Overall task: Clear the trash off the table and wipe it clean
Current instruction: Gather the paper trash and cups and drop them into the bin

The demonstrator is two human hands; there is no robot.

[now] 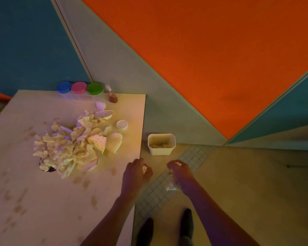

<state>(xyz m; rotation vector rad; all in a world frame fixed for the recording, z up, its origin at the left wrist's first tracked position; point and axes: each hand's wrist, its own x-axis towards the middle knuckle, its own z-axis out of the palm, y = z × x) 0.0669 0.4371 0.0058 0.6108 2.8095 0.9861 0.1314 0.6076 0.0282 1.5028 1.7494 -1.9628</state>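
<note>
A big heap of crumpled paper trash [73, 144] lies in the middle of the pale table [43, 201], whose top carries several brownish smears. My left hand [137, 170] hovers at the table's right edge, its fingers curled round a small wad of paper [144, 168]. My right hand [179, 173] is beyond the edge, above the floor, gripping crumpled paper [171, 187] that hangs below the fist. A white bin [161, 151] with some scraps inside stands on the floor just past both hands.
Three jars with blue, pink and green lids [79, 87] and a small brown bottle [112, 96] stand at the table's far edge. A small white cup [122, 124] sits right of the heap. My feet [167, 229] stand on the floor beside the table.
</note>
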